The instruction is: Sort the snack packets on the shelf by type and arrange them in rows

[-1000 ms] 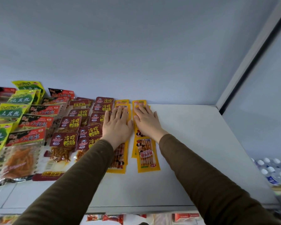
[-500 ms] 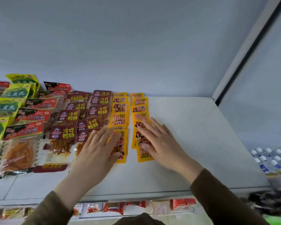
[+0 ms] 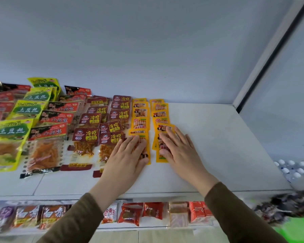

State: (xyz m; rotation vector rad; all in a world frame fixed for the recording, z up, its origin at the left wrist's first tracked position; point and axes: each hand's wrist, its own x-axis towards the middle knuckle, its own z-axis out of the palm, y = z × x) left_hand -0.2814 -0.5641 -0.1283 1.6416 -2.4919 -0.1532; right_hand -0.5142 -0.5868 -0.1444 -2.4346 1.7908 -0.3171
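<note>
Yellow-green packets at far left of frame already lined up in a row running back to the wall, red-labelled noodle packs next to them, same deal. Dark red packets in centre-left: two rows, roughly sorted, a bit skewed near the front. Further right, two rows of orange-yellow packets, overlapped like shingles on the white shelf. Left hand flat, fingers straight, pressing the front packet of the left orange row; right hand likewise flat on the front of the right one, gripping nothing. Looks mostly done, probably just squaring up front edges. Far-left edge cut off, so hard to say about rows there. Lower shelf snacks blurry, possibly unsorted.
</note>
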